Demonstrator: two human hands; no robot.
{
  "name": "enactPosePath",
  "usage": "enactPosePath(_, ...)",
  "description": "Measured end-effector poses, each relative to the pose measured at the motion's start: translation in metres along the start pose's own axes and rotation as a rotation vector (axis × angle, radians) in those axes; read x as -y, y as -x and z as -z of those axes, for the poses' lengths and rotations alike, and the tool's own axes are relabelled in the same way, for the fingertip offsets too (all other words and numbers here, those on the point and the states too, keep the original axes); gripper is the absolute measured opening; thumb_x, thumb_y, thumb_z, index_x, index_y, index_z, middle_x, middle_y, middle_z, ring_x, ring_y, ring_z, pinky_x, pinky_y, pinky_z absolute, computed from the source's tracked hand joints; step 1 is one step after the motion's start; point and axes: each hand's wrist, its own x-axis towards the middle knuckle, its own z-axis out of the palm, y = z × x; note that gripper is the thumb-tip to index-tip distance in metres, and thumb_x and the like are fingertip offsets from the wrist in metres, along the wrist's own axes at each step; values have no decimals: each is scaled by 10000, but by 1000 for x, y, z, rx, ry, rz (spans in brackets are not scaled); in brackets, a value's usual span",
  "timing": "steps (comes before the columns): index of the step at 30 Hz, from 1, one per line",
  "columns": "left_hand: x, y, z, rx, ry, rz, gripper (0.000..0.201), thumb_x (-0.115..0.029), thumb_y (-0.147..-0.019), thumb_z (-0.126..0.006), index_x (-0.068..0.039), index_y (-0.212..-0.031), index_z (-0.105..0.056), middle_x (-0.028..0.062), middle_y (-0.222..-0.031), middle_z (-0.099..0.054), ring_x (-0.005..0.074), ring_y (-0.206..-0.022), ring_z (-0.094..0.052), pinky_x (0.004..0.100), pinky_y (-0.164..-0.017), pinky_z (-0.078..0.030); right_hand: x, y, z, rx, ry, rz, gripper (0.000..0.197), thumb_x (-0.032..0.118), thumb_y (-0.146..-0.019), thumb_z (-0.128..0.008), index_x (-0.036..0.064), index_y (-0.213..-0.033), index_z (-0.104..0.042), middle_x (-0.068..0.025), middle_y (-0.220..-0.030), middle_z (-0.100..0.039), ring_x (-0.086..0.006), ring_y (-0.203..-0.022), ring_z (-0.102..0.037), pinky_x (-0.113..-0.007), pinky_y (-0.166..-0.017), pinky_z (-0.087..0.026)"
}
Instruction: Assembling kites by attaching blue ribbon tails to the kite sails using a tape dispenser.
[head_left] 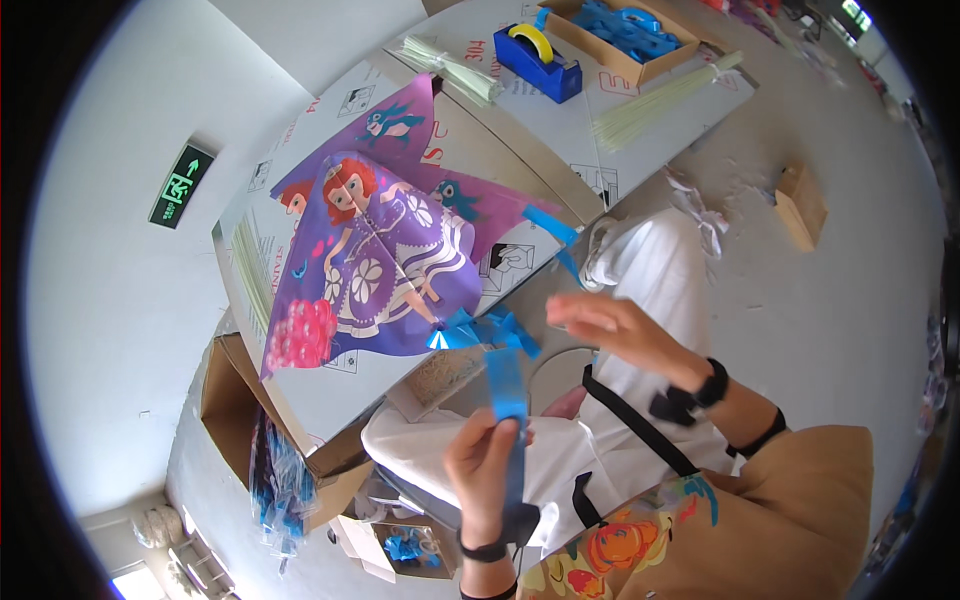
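Observation:
A purple kite [345,235] printed with a red-haired cartoon figure lies on the table, with pink and purple parts behind it. Blue ribbon [507,385] gathers in loops at the kite's lower edge and runs down toward me. My left hand [480,465] pinches this ribbon between thumb and fingers over my lap, and its end hangs below the grip. To the right of the loops, my right hand [625,330] is raised with fingers stretched out and nothing in it. Another blue ribbon piece [550,225] hangs over the table's edge, above my right hand.
On the table stand a blue tape dispenser [540,70] and a cardboard tray [655,70] of blue ribbons. Bundles of pale thin rods [655,105] lie nearby. An open carton [228,390] with bagged items is at lower left. A small box [800,208] sits on the floor at right.

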Motion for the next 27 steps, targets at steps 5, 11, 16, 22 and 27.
enactPosePath(5, 18, -5, -26, 86, -215, -108, 29, 27, -909, -639, 21, -936, -647, -2, -848, -616, 55, -795, -576, 195, -692, -467, 52, 37, -22, 200, -754, -255, 304, 255, -940, -669, 35, -1146, -629, -61, -1170, -636, -131, -1090, -584, -290, -923, -478)
enactPosePath(11, 15, 3, -29, 96, -333, -97, 184, 1, -828, -733, 22, -988, -645, 33, -890, -640, 116, -859, -612, 244, -785, -491, 55, 46, -36, 17, -843, -285, 180, 184, -969, -624, 35, -1071, -632, -15, -1009, -676, -94, -869, -629, -243, -694, -493)
enactPosePath(16, -1, 3, -2, 81, -86, -107, 285, -55, -840, -742, 25, -1094, -640, 70, -978, -653, 147, -896, -623, 277, -836, -489, 58, 50, -30, 211, -551, -180, 180, 170, -980, -601, 0, -1037, -620, -60, -932, -687, -103, -810, -618, -267, -709, -495)
enactPosePath(22, -10, 3, -7, 146, 2, -88, 148, 9, -867, -689, 39, -1009, -658, 66, -955, -629, 137, -893, -622, 272, -821, -520, 76, 48, -28, 358, -362, -128, 187, 160, -970, -609, -23, -1009, -601, -92, -835, -672, -126, -765, -590, -294, -715, -483)
enactPosePath(27, -2, 6, -6, 159, 81, -84, 114, 41, -858, -683, 46, -967, -650, 64, -956, -621, 135, -877, -619, 268, -792, -537, 74, 48, -32, 338, -533, -219, 125, 97, -954, -623, -1, -1013, -572, -55, -869, -646, -110, -790, -612, -268, -725, -487)
